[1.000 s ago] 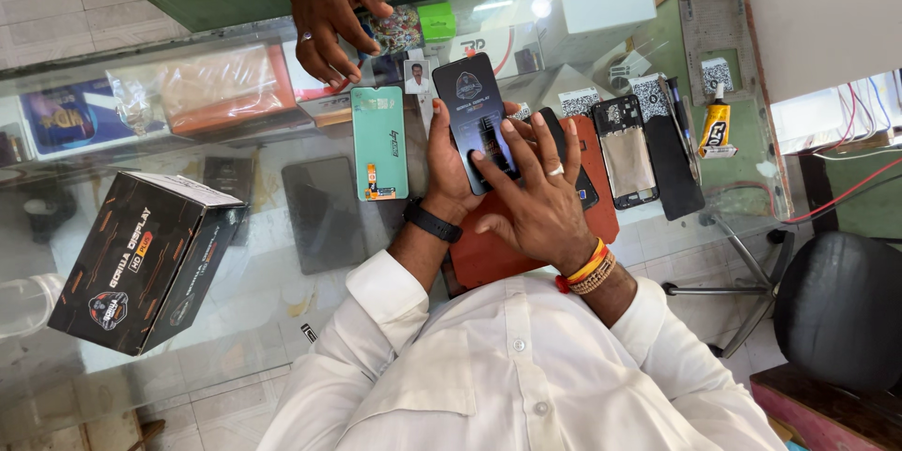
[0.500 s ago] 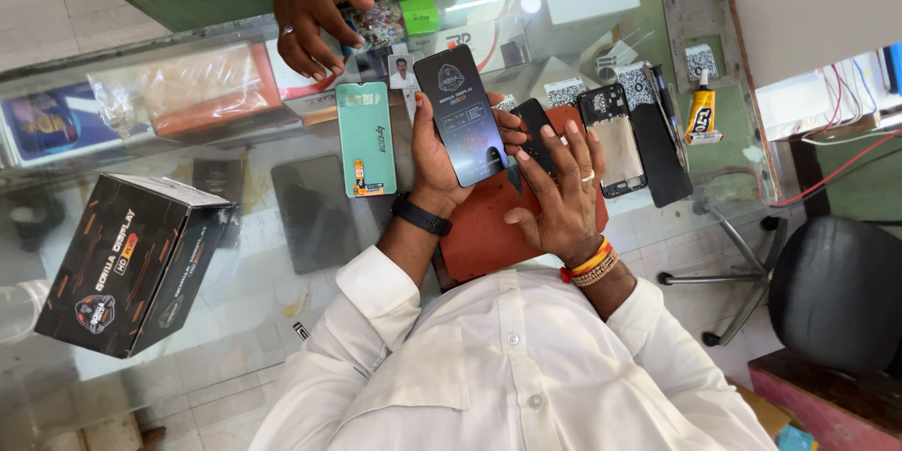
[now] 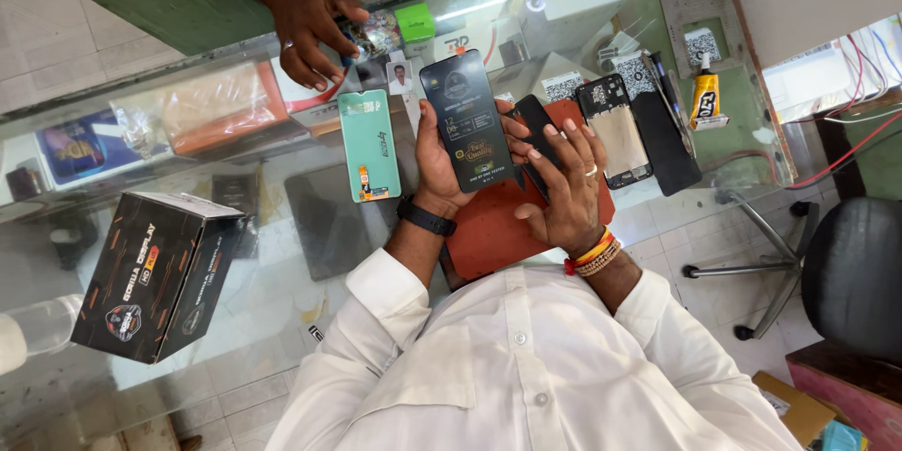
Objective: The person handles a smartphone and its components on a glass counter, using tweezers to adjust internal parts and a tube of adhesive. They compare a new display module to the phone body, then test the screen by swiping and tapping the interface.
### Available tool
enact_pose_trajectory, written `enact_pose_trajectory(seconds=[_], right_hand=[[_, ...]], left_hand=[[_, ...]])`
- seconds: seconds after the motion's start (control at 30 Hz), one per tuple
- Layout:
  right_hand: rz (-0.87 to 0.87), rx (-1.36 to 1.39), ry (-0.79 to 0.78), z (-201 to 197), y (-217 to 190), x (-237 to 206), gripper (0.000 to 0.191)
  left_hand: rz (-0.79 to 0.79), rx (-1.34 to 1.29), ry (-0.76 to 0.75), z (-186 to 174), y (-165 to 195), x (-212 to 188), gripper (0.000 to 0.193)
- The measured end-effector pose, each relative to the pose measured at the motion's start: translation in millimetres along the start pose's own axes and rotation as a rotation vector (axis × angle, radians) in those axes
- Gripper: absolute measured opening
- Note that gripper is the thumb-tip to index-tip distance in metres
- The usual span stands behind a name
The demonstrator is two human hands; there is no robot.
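Left hand (image 3: 442, 164) fingers grip a black screen panel (image 3: 467, 119) (right hand (image 3: 564, 183) fingers spread).

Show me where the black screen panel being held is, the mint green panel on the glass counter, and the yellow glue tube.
black screen panel (image 3: 467, 120), head view, middle of its dark face.
mint green panel (image 3: 369, 145), head view, centre of its green sheet.
yellow glue tube (image 3: 705, 101), head view, on the tube's yellow body.

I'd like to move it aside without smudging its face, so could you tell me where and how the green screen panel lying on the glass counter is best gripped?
Probably by its two long edges, coming from above: the green screen panel lies flat and alone on the glass counter, clear of the left hand.
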State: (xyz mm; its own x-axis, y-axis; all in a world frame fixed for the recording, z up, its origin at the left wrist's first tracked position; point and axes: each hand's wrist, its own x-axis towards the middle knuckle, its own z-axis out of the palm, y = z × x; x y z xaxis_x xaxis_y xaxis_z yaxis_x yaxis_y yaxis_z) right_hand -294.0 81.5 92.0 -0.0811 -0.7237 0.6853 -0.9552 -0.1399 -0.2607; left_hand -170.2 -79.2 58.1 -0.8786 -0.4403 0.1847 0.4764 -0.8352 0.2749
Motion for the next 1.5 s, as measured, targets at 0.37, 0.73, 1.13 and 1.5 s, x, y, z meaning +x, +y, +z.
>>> enact_pose_trajectory(seconds=[0.37,0.73,1.13,1.5], right_hand=[[-0.001,-0.002,-0.003,2,-1,0,0.066],[-0.053,-0.038,-0.046,-6,-13,15,0.069],[0.082,-0.238,-0.214,-20,-12,89,0.084],[0.116,-0.236,-0.238,-20,-7,83,0.084]], left_hand=[[0.000,0.029,-0.066,2,5,-1,0.103],[-0.027,0.022,-0.101,2,5,1,0.099],[-0.042,0.106,0.129,0,-5,0,0.067],[-0.046,0.117,0.008,0,-7,2,0.073]])
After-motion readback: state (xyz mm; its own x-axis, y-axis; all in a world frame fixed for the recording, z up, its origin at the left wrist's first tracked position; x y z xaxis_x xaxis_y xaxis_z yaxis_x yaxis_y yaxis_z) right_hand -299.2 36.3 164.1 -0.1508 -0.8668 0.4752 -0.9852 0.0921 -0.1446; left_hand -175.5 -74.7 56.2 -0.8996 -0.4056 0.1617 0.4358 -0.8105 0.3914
